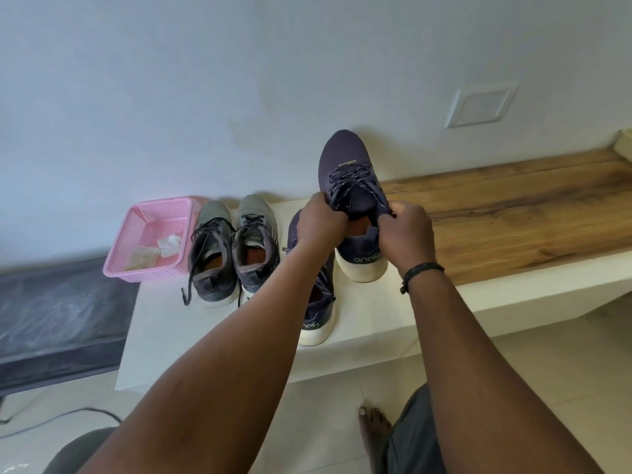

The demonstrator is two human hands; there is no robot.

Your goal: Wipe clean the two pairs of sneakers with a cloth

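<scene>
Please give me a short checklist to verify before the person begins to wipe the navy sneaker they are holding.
1. Both hands grip the held navy sneaker: left hand and right hand at its opening. Ok.
2. Cloth in hand: white cloth lies in the pink basket. Not ok.
3. Other navy sneaker rests on the white ledge. Ok.
4. Grey pair stands beside the basket. Ok.
5. Cloth damp: cannot tell.

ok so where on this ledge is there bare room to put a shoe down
Free: the wooden top right of the navy sneaker both hands hold, and the white ledge in front of it. Crowded: from the pink basket past the grey pair to the second navy sneaker.
</scene>
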